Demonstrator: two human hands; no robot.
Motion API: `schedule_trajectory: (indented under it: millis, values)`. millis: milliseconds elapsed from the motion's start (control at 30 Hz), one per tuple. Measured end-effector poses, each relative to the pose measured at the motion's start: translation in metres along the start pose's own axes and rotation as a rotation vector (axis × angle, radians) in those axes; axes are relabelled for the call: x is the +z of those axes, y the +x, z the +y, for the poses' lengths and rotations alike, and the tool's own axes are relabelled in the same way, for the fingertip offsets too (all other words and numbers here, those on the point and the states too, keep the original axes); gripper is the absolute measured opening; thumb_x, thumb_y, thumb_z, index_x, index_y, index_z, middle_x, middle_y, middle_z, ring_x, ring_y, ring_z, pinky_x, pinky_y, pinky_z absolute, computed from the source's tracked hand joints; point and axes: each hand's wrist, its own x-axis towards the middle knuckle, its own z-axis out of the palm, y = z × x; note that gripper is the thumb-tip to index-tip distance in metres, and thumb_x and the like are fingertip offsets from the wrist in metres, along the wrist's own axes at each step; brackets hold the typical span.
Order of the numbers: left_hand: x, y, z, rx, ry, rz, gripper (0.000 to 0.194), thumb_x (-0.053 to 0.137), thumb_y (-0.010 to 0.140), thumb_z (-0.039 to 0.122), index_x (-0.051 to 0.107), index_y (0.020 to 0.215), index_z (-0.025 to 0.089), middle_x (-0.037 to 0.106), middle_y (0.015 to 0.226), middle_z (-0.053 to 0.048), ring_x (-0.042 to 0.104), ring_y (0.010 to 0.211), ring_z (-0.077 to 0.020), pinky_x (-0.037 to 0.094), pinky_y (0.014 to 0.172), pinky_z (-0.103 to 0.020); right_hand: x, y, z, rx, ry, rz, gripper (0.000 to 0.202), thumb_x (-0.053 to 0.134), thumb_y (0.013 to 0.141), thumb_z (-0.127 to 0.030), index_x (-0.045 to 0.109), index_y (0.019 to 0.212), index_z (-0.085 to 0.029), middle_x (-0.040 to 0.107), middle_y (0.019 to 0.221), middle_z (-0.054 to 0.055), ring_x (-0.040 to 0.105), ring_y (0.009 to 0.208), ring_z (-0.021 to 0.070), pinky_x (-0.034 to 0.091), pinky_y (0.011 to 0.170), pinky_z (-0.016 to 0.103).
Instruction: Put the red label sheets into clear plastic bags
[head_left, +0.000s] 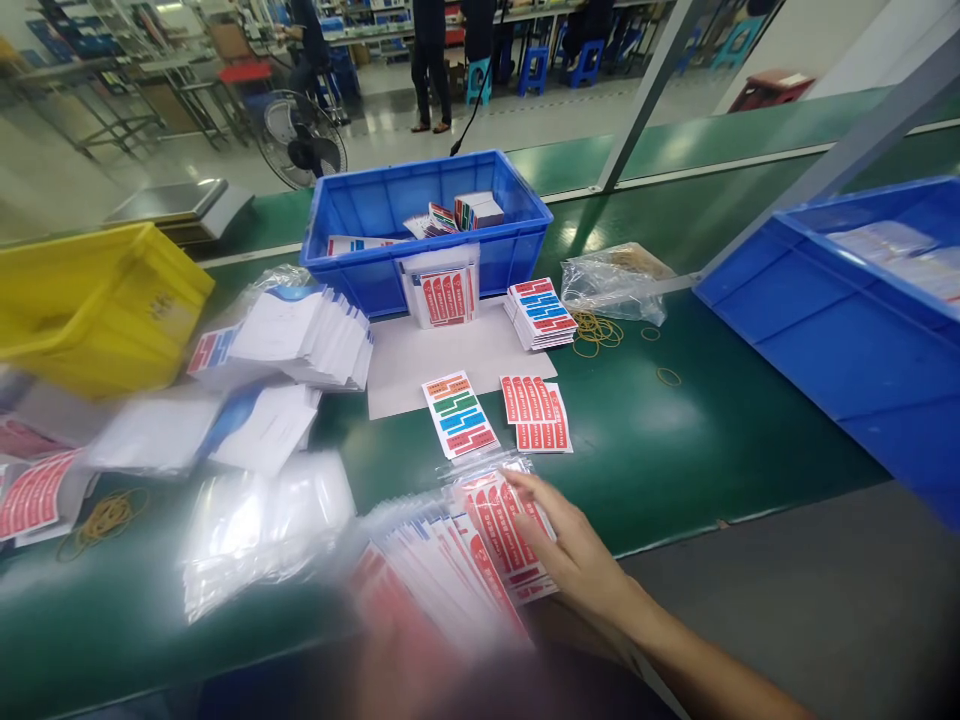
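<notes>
My right hand (pixel 574 550) is closed on the right edge of a clear plastic bag (pixel 502 530) with red-and-white label sheets inside, thumb and forefinger on its front. Directly left of it is a thick fanned stack of bagged label sheets (pixel 442 560). My left hand (pixel 401 650) appears as a smear at the stack's lower left, its fingers too blurred to make out. Just beyond the bag lie a multicoloured label sheet (pixel 459 414) and some red label sheets (pixel 536 412). A pile of coloured sheets (pixel 541 313) sits farther back.
A blue bin (pixel 427 255) with label packs stands behind, a yellow bin (pixel 97 300) left, another blue bin (pixel 825 330) right. White packets (pixel 292 335), clear bags (pixel 262 520) and rubber bands (pixel 596 332) lie on the green table (pixel 712 450). A slanted metal post (pixel 645 95) rises behind.
</notes>
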Motion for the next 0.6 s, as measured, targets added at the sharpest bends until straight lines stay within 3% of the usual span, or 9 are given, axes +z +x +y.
schedule_trajectory:
  millis: [67,100,200,267,333,400,467,533,600]
  values:
    - [-0.005,0.003,-0.001,0.019,0.006,0.012,0.033,0.05,0.084,0.021,0.07,0.108,0.03,0.071,0.11,-0.003,0.065,0.106,-0.0238,0.047,0.101,-0.036,0.008,-0.004,-0.01,0.013,0.062,-0.175,0.023,0.041,0.097,-0.037,0.055,0.103,-0.02,0.061,0.096,0.005,0.058,0.087,0.0181,0.046,0.078,0.029]
    - [-0.008,0.004,-0.001,0.025,0.009,0.018,0.034,0.05,0.084,0.02,0.07,0.11,0.03,0.071,0.11,-0.004,0.065,0.106,-0.0245,0.047,0.101,-0.037,0.011,-0.006,-0.014,0.029,0.084,-0.227,0.024,0.04,0.097,-0.037,0.055,0.088,-0.02,0.058,0.08,0.001,0.055,0.072,0.015,0.045,0.067,0.026]
    - [-0.013,0.003,0.0,0.041,0.013,0.032,0.035,0.05,0.084,0.02,0.068,0.112,0.03,0.072,0.107,-0.005,0.065,0.106,-0.0258,0.048,0.099,-0.039,0.011,-0.004,-0.018,0.06,0.153,-0.177,0.037,0.04,0.097,-0.038,0.044,0.066,-0.02,0.043,0.061,-0.005,0.042,0.055,0.0109,0.037,0.053,0.023]
    - [-0.016,0.001,0.002,0.055,0.012,0.037,0.036,0.049,0.084,0.018,0.069,0.111,0.031,0.073,0.105,-0.004,0.066,0.102,-0.0252,0.049,0.099,-0.039,0.004,0.0,-0.013,0.087,0.249,-0.132,0.032,0.039,0.098,-0.039,0.051,0.076,-0.019,0.05,0.067,-0.003,0.048,0.061,0.0126,0.042,0.059,0.024]
    - [-0.018,0.0,0.004,0.071,0.009,0.041,0.038,0.048,0.083,0.015,0.069,0.11,0.031,0.073,0.104,-0.004,0.067,0.1,-0.0244,0.048,0.099,-0.039,-0.003,0.003,-0.004,0.091,0.266,-0.057,0.025,0.04,0.098,-0.038,0.054,0.106,-0.019,0.061,0.092,0.004,0.058,0.083,0.018,0.048,0.076,0.03]
    - [-0.019,0.0,0.004,0.086,0.006,0.041,0.04,0.047,0.083,0.012,0.069,0.111,0.03,0.073,0.105,-0.004,0.068,0.1,-0.0238,0.048,0.1,-0.04,-0.006,0.003,0.003,0.053,0.146,0.076,0.04,0.044,0.096,-0.036,0.039,0.134,-0.022,0.051,0.128,0.011,0.049,0.116,0.0241,0.04,0.098,0.038]
    - [-0.018,0.002,0.001,0.1,0.004,0.039,0.042,0.045,0.084,0.01,0.068,0.112,0.03,0.072,0.107,-0.004,0.067,0.1,-0.0234,0.047,0.1,-0.04,-0.001,-0.001,0.005,0.005,0.036,0.12,0.05,0.046,0.095,-0.035,0.03,0.141,-0.023,0.039,0.142,0.012,0.035,0.13,0.0258,0.03,0.107,0.041]
    - [-0.016,0.003,-0.003,0.117,0.002,0.035,0.043,0.044,0.084,0.01,0.067,0.113,0.031,0.071,0.109,-0.004,0.067,0.102,-0.023,0.048,0.099,-0.039,0.008,-0.006,0.0,0.015,0.073,-0.055,0.038,0.044,0.096,-0.036,0.043,0.131,-0.022,0.052,0.128,0.011,0.047,0.119,0.0245,0.038,0.099,0.037]
    - [-0.014,0.004,-0.007,0.132,0.0,0.032,0.042,0.044,0.085,0.012,0.067,0.114,0.032,0.071,0.111,-0.003,0.066,0.103,-0.0229,0.048,0.099,-0.038,0.016,-0.009,-0.008,0.065,0.179,-0.237,0.026,0.041,0.097,-0.039,0.059,0.1,-0.02,0.06,0.09,0.004,0.058,0.085,0.0185,0.047,0.076,0.029]
